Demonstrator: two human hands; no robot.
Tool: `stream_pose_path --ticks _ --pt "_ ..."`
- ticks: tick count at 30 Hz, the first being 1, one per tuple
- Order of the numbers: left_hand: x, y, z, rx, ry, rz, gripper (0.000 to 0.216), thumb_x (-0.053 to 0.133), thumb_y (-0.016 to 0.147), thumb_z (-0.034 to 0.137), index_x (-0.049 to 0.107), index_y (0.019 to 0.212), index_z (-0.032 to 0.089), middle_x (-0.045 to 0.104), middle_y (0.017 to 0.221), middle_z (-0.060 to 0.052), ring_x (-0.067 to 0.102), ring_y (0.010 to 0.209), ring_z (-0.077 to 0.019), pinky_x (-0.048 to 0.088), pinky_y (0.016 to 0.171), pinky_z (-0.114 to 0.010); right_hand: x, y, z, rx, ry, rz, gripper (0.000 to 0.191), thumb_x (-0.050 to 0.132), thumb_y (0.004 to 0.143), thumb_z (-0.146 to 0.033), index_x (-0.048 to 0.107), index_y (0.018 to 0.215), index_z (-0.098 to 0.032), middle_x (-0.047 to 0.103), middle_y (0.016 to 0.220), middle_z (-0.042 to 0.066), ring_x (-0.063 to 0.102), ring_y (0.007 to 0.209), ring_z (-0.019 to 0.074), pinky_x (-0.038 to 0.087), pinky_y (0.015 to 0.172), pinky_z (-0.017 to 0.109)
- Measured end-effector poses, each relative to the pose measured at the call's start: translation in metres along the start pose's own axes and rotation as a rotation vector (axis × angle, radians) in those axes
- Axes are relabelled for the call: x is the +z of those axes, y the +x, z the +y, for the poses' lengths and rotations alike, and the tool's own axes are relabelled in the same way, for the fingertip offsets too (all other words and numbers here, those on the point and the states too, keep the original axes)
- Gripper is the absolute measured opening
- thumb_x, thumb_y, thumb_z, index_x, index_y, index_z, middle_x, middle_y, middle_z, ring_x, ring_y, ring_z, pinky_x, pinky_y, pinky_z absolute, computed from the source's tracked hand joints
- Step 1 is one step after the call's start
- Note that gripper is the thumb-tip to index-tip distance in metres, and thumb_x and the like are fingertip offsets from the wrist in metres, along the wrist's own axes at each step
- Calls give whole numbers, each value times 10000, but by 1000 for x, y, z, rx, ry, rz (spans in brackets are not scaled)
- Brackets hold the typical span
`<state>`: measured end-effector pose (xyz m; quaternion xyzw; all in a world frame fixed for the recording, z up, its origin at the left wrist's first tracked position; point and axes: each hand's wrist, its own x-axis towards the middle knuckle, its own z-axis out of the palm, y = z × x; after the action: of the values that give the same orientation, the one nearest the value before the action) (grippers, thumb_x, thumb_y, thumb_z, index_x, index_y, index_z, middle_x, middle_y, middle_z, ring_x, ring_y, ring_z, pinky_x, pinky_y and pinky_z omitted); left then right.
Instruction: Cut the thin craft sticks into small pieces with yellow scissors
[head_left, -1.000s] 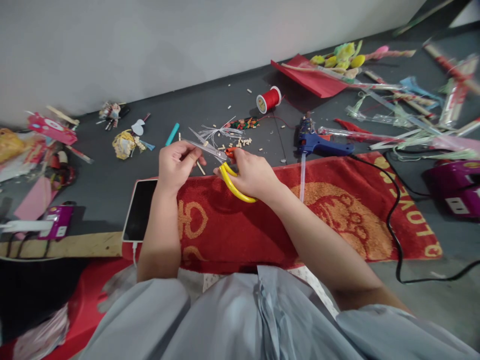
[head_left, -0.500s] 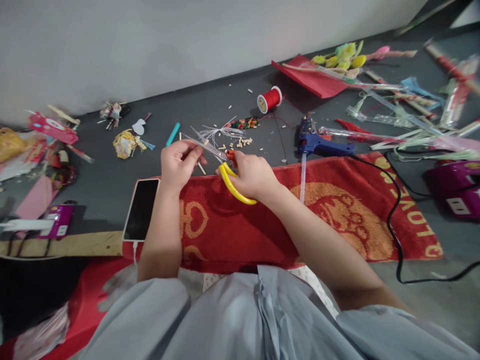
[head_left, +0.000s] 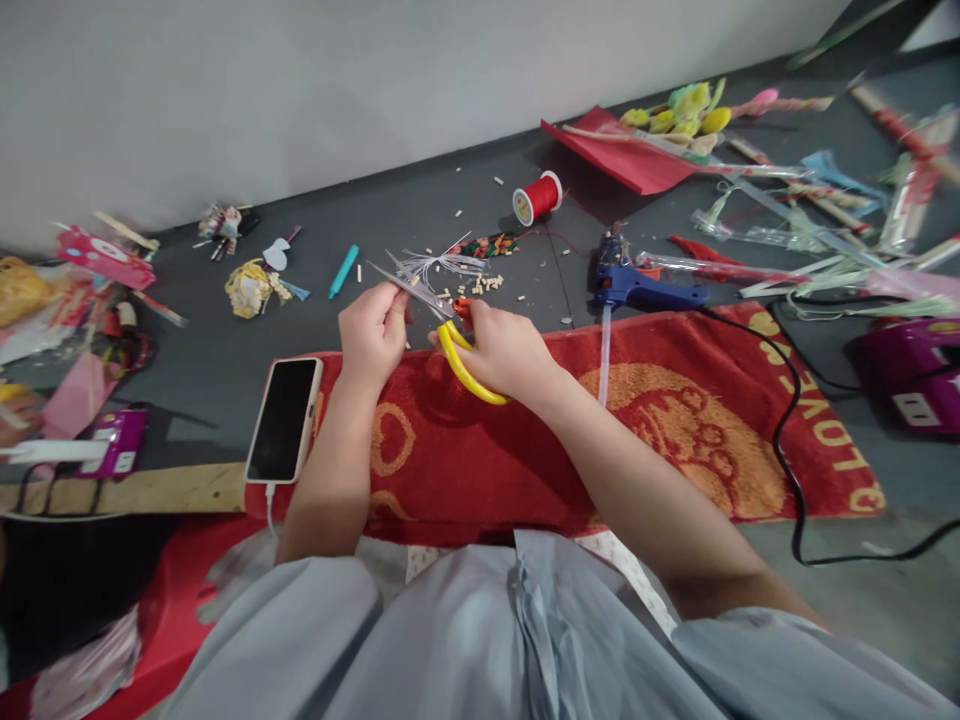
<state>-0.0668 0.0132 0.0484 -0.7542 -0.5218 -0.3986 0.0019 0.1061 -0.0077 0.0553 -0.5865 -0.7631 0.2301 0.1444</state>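
Observation:
My right hand (head_left: 511,352) grips yellow-handled scissors (head_left: 471,378), whose blades point up and left toward my other hand. My left hand (head_left: 373,335) is closed in a pinch right beside the blades. What its fingers hold is hidden, though a tiny pale bit shows just below them. Beyond the blades lie a bundle of thin white strands (head_left: 435,264) and a green-and-orange braided piece (head_left: 487,246). Small cut pale pieces (head_left: 491,285) are scattered next to these. A teal pen-like tube (head_left: 344,272) rests left of the strands.
A red thread spool (head_left: 538,198) stands near the wall. To the right are a blue glue gun (head_left: 649,291), its black cord and a pile of craft sticks and wrappers. A red towel (head_left: 480,450) covers the front edge, with a phone (head_left: 283,420) charging on its left.
My left hand has shifted right, closer to the scissors, and its fingers have turned inward. The scissors have barely moved. At the far left edge, a blurred hand-like shape has come into view.

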Motion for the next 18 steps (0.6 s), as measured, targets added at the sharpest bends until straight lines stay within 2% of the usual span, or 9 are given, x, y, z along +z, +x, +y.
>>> stream_pose_path --ticks 6,11,18 --pt "-5 1 -3 -92 -204 -81 443 402 946 448 527 603 197 535 523 24 504 485 -85 409 542 -240 1 -2 2 -80 9 27 564 371 910 -622 535 1061 -103 693 1003 151 667 895 284 444 736 341" --pt "-10 3 -5 -118 -214 -160 415 459 922 448 553 605 197 551 522 20 497 483 -79 425 551 -231 -1 -2 4 -70 -60 20 594 361 899 -647 532 1053 -100 691 984 170 666 870 290 436 723 345" --pt "-11 4 -5 -119 -260 -185 404 480 914 439 556 598 198 541 507 22 506 493 -83 433 559 -236 1 -1 6 -105 -63 22 608 359 899 -651 523 1072 -93 678 1032 166 660 918 285 431 746 337"
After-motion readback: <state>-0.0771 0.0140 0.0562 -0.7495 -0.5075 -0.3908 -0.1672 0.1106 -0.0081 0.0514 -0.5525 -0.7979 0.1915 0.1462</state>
